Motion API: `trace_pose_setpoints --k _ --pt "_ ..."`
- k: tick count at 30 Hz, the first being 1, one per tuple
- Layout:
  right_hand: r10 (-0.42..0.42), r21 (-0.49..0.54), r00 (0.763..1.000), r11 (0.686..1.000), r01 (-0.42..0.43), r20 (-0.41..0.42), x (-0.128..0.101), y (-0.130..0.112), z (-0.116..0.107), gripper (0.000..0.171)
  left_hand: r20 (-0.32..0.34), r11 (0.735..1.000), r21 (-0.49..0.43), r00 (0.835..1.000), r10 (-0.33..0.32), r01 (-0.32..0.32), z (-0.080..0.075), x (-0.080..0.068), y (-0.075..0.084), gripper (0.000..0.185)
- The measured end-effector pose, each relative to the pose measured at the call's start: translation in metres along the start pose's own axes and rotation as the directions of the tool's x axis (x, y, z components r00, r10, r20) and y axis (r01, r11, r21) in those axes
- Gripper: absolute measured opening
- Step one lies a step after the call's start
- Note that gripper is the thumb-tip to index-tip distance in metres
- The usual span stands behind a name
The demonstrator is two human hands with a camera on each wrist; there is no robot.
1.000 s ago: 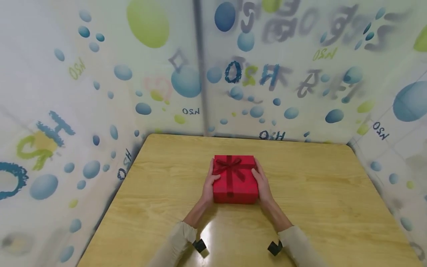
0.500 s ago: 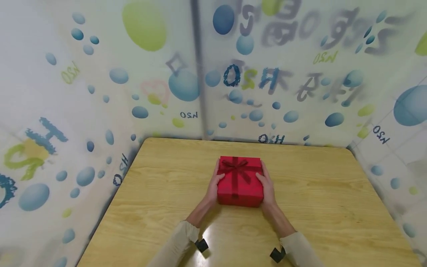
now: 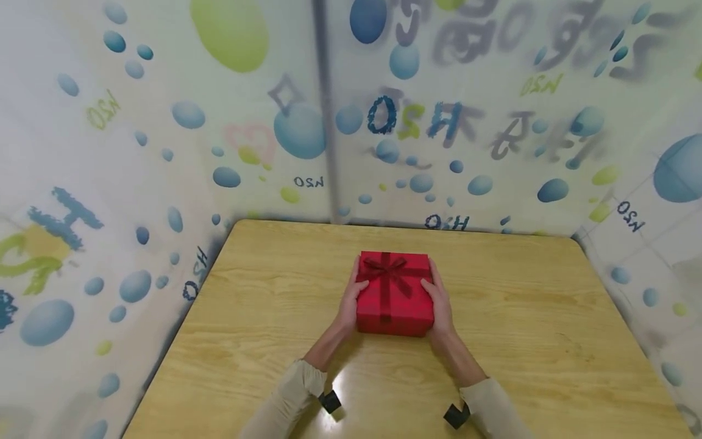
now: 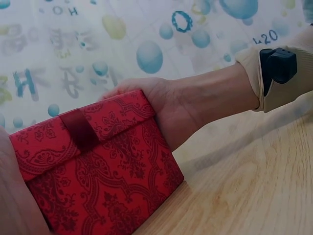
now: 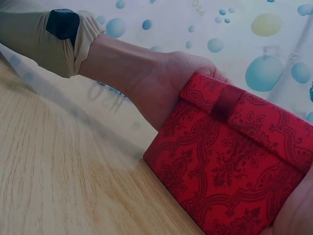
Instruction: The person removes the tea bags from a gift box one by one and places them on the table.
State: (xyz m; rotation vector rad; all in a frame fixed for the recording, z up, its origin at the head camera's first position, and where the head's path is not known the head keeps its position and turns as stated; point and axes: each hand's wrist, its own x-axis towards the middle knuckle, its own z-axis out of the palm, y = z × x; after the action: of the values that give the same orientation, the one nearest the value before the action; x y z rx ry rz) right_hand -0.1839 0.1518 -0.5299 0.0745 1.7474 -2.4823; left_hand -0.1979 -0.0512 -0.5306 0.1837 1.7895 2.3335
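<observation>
A red gift box (image 3: 384, 299) with a dark red ribbon and bow on its lid is between my two hands in the head view. My left hand (image 3: 348, 303) grips its left side, thumb at the top edge. On the opposite side my right hand (image 3: 440, 305) holds it the same way. Dark paisley-like patterning covers the box (image 4: 105, 181) in the left wrist view, with the lid on and my right hand (image 4: 159, 105) at the far side. The right wrist view shows the box's lower edge close to the tabletop; fingers behind the box are mostly hidden.
A light wood table (image 3: 263, 292) lies beneath the box. White walls (image 3: 252, 201) printed with blue and green bubbles and lettering stand along its back and sides. Small black devices (image 3: 330, 402) are strapped at both beige sleeve cuffs (image 3: 312, 378).
The box and both hands have shifted slightly right over the table. The head view has also moved a little, and both hands keep the same grip.
</observation>
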Motion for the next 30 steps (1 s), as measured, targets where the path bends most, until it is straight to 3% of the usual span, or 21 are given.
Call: trace_pose_setpoints --k 10,30 --pt "0.005 -0.030 1.000 1.000 -0.005 -0.001 0.000 -0.006 -0.001 0.060 0.007 1.000 0.012 1.000 0.010 -0.010 0.002 0.001 0.003 0.068" --pt "-0.058 -0.141 0.998 0.988 0.060 0.018 -0.002 -0.020 0.007 0.060 0.029 1.000 -0.005 1.000 0.004 -0.004 0.000 -0.003 0.018 0.066"
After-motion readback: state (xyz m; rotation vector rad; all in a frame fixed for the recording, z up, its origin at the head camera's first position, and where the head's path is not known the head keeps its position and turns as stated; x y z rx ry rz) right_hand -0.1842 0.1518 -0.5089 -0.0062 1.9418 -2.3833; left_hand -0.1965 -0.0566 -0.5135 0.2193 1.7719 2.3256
